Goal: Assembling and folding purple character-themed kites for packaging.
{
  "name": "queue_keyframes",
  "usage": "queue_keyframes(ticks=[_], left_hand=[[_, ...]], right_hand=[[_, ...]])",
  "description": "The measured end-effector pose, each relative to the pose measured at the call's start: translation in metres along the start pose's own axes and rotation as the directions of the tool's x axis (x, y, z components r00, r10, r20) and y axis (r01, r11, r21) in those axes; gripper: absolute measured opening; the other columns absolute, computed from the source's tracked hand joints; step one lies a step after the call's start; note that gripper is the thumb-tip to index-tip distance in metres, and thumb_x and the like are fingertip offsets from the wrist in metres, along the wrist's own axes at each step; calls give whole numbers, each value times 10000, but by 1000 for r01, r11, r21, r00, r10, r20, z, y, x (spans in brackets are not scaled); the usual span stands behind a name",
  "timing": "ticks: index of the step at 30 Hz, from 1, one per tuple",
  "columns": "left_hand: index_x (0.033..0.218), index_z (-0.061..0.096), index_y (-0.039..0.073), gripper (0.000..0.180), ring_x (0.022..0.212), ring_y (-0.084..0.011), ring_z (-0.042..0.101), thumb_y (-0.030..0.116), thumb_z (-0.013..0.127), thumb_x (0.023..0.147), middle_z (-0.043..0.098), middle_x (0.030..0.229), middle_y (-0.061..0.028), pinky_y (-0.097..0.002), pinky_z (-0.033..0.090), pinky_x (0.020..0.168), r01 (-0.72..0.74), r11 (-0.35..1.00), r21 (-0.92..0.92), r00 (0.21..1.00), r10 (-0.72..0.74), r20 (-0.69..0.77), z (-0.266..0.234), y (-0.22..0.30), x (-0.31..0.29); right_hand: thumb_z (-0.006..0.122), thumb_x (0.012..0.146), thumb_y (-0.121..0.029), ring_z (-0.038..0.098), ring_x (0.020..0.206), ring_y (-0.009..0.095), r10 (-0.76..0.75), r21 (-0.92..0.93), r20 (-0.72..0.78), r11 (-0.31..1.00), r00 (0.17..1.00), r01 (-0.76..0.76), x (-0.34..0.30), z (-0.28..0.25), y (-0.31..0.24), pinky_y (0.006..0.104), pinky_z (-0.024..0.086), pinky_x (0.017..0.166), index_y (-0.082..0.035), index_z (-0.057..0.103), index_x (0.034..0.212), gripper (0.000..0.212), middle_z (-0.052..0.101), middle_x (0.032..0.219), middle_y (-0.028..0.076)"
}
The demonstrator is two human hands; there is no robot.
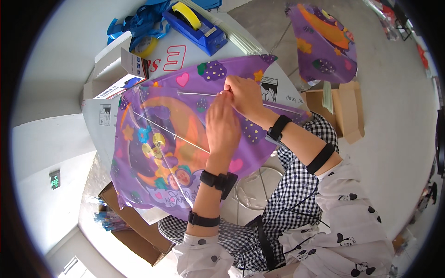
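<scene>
Over the kite [185, 162], left hand [223, 123] and right hand [245, 95] met at a rod [197, 93], presumably steadying it: left fingers extended, right curled, grips unclear. Kite lay spread across table [162, 50], likely for support; tape dispenser [207, 39] beyond, perhaps for easy reach.

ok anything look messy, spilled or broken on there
Nothing looks spilled, and the purple printed sheet shows no obvious tear. The one messy spot is the blue ribbon, left of the blue tape dispenser, lying in a loose, tangled-looking heap rather than neatly wound.
</scene>
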State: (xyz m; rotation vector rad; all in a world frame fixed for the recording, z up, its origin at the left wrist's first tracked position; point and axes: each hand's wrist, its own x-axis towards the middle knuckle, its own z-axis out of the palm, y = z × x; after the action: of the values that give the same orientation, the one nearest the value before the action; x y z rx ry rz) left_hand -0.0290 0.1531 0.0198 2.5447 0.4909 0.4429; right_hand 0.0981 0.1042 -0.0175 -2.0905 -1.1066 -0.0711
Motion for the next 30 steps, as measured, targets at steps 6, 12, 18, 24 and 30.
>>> queue_keyframes(ticks=[6, 12, 18, 24, 30], left_hand=[[1493, 213, -31, 754, 1471, -300, 171, 434, 484, 965, 218, 1569, -179, -456, 183, 1185, -42, 960, 278, 970, -28, 242, 20, -11, -16], [1489, 217, -39, 782, 1471, -298, 173, 444, 507, 947, 206, 1577, -169, -464, 160, 1190, 23, 972, 235, 992, -51, 114, 33, -18, -21], [1455, 312, -34, 671, 1450, -313, 226, 348, 531, 949, 264, 1554, -166, -471, 208, 1178, 57, 990, 130, 998, -61, 21, 35, -19, -23], [1444, 350, -9, 614, 1431, -305, 273, 305, 532, 948, 312, 1533, -151, -448, 244, 1171, 49, 994, 100, 999, -49, -3, 31, -19, -23], [1433, 366, -10, 589, 1420, -300, 300, 263, 535, 940, 344, 1516, -146, -440, 260, 1167, 43, 996, 75, 998, -40, -46, 29, -20, -24]], right_hand=[[659, 888, -126, 599, 724, 157, 292, 421, -8, 869, 956, -261, 25, -18, 4, 296, 482, 679, -37, 551, 943, 151, 620, 860, 57], [662, 875, -163, 630, 857, 243, 85, 439, -216, 898, 973, 19, 119, -41, -3, 346, 501, 762, -28, 598, 1050, 229, 648, 968, 117], [668, 886, -201, 679, 815, 180, 299, 78, 322, 937, 898, -340, 195, -19, 23, 313, 508, 748, -7, 712, 928, 203, 727, 899, 119], [728, 801, -197, 695, 671, 228, 393, 234, 316, 850, 864, -472, 198, -15, 16, 368, 507, 650, 98, 673, 845, 303, 714, 772, 151], [662, 900, -215, 644, 818, 226, 513, 381, 373, 675, 773, -632, 186, -22, -10, 480, 456, 797, 26, 637, 982, 256, 659, 909, 93]])
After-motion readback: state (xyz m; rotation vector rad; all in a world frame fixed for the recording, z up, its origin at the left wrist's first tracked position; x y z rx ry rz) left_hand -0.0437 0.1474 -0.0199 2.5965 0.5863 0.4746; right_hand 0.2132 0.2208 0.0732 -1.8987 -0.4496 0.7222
